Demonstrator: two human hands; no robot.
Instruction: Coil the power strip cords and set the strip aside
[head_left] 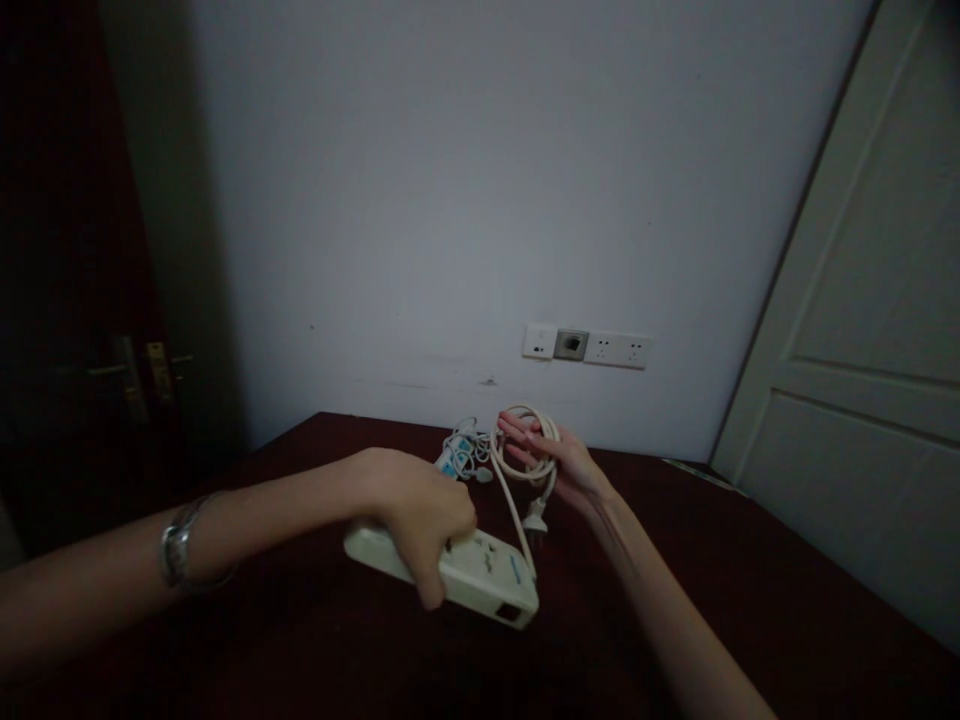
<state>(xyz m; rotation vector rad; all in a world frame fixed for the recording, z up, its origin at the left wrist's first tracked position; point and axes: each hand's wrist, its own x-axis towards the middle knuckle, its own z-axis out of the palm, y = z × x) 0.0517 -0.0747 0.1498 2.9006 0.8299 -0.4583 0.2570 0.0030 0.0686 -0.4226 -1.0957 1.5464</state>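
Note:
My left hand point(424, 510) is closed over the top of a white power strip point(487, 575), thumb on the near side, fingers hidden behind. A dark switch shows at the strip's right end. From that end the cord rises to my right hand point(559, 455), which holds the coiled white power cord point(517, 475), its loops lying around the fingers. The cord's plug point(535, 517) hangs just below the coil, prongs pointing down. Behind my hands, a second power strip point(455, 455), white and blue, lies on the table with its grey cord bundled around it.
The dark red table point(600, 600) reaches back to a pale wall. Wall sockets point(615, 349) sit above its rear edge. A pale panelled door point(862, 330) stands at the right, and a dark door with a handle point(159, 370) at the left.

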